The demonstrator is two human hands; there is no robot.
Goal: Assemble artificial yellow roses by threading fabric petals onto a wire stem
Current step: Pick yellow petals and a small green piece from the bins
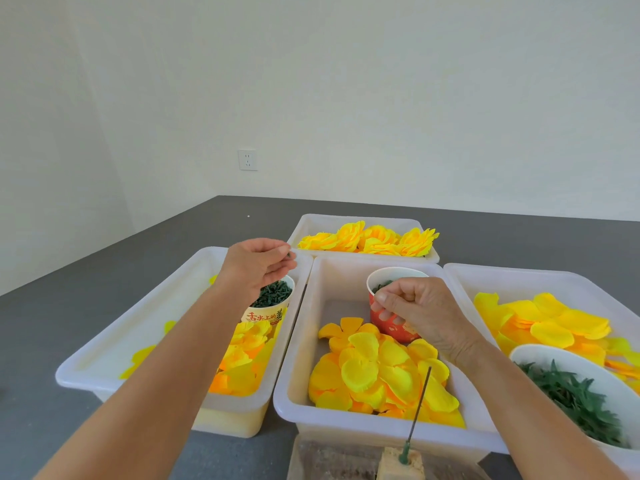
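Observation:
My left hand (258, 263) hovers above a paper cup (268, 308) full of small dark green parts in the left tub and pinches one tiny green piece at its fingertips. My right hand (417, 308) hangs over the red paper cup (388, 323) in the middle tub, fingers curled with thumb and forefinger pressed together; what it pinches is too small to see. A thin dark wire stem (419, 403) stands upright in a small block (401, 464) at the near edge. Loose yellow fabric petals (374, 375) fill the middle tub.
Several white plastic tubs stand on a grey table: the left tub (114, 348) holds petals, the far tub (363, 220) holds finished yellow roses (370, 240), the right tub (554, 278) holds petals and a white bowl (581, 365) of green leaf pieces.

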